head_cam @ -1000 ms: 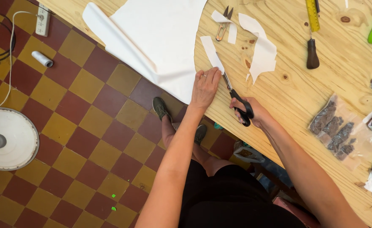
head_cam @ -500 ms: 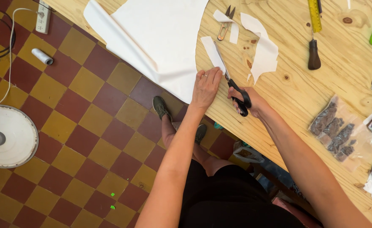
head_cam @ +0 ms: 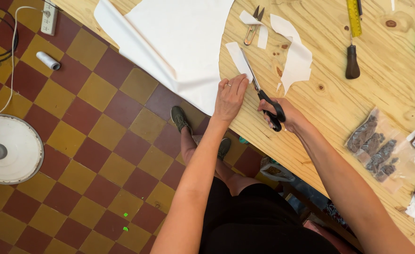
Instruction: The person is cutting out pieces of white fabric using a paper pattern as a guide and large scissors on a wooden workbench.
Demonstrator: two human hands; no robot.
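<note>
A large white sheet of fabric [head_cam: 179, 42] lies on the wooden table [head_cam: 339, 108] and hangs over its near edge. My left hand [head_cam: 230, 96] presses flat on the sheet near that edge. My right hand [head_cam: 283, 115] grips black-handled scissors [head_cam: 264, 94], whose blades point away from me along the sheet's cut edge. A narrow white strip [head_cam: 238, 56] lies beside the blades.
White offcuts [head_cam: 294, 56], small thread snips [head_cam: 252, 23], a yellow tape measure [head_cam: 353, 16] and a dark-handled awl [head_cam: 352, 66] lie farther back. Clear bags of dark pieces [head_cam: 374, 146] sit right. On the checkered floor stand a white fan base [head_cam: 7, 148], a thread spool [head_cam: 47, 60] and a power strip [head_cam: 51, 16].
The scissors have travelled forward along the sheet's edge, away from me. My left hand slid forward with them, still pressing on the fabric.
</note>
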